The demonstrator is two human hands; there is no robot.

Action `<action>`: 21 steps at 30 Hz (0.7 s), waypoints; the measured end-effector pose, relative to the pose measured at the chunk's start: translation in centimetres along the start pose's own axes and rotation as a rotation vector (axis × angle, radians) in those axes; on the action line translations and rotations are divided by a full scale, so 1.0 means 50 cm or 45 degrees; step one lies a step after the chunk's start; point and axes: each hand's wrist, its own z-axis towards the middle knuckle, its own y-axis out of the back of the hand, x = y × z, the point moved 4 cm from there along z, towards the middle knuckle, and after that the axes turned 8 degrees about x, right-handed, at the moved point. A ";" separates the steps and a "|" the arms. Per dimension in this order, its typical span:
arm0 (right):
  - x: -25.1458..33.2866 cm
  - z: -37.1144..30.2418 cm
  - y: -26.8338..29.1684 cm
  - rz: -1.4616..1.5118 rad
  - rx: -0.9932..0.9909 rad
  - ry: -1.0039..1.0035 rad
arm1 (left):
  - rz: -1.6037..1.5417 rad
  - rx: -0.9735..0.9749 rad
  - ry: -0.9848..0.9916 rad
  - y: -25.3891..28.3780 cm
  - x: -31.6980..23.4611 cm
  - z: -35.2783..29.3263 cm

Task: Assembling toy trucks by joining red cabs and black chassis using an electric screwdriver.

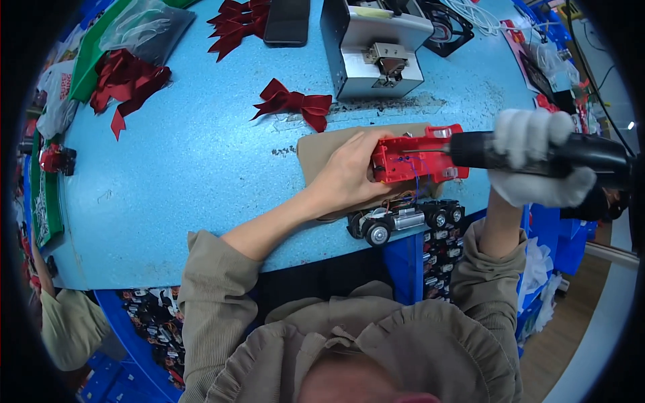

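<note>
My bare left hand [349,168] grips the left end of a red plastic toy truck body [400,171], which lies open side up on a folded brown cloth or cardboard pad [316,156]. In a white glove, my right hand [537,158] is wrapped round a black electric screwdriver [470,149]. Its thin bit points left into the hollow of the red body; the tip's exact contact cannot be made out. Thin blue wires run from the body to a black and silver toy truck chassis [406,220] with wheels, resting at the table's near edge.
Beyond the pad stands a grey metal machine [376,50], with a black fan [449,27] beside it. A dark red bow [293,104], more red ribbon [127,84] and a phone [287,23] lie on the blue table [181,174]. Another person's sleeve [70,329] shows at far left.
</note>
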 end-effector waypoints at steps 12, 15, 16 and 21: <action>-0.049 -0.067 0.037 -0.005 -0.180 -0.096 | -0.019 0.027 -0.009 -0.018 -0.003 0.014; -0.058 -0.052 0.029 -0.058 -0.118 -0.118 | -0.009 0.035 0.003 -0.011 -0.003 0.019; -0.073 -0.043 0.020 -0.065 -0.079 -0.122 | 0.017 0.039 0.030 0.002 -0.001 0.014; -0.125 -0.046 -0.038 0.242 -0.052 -0.341 | -0.130 0.038 0.040 0.033 -0.029 -0.008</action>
